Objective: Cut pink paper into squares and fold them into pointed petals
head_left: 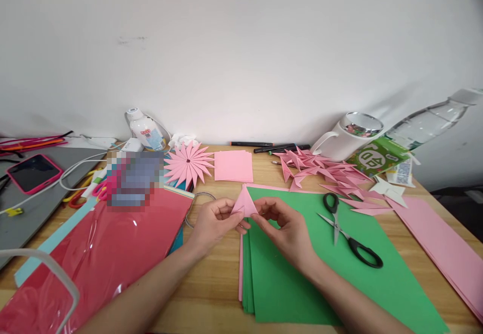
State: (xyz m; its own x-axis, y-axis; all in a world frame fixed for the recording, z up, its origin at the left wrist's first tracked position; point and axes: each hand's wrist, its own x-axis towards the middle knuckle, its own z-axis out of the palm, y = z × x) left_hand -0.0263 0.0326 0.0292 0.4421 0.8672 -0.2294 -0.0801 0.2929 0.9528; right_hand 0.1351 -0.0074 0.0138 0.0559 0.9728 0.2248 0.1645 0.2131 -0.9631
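Observation:
Both hands meet at the middle of the wooden desk over a small pink folded paper piece [244, 202] shaped like a pointed triangle. My left hand [213, 221] pinches its left lower edge. My right hand [284, 225] pinches its right lower corner with thumb and fingers. The piece is held just above the top left corner of a stack of green paper sheets [320, 283]. Black-handled scissors [349, 233] lie open on the green sheets to the right of my right hand.
A pile of folded pink pieces [320, 170], a pink paper flower [187, 164], a pink square stack [233, 165], a white mug [345, 138], a water bottle [426, 122], markers [281, 148], a red plastic-wrapped paper pack [98, 258], a phone [33, 172] and pink sheets [445, 246] surround the hands.

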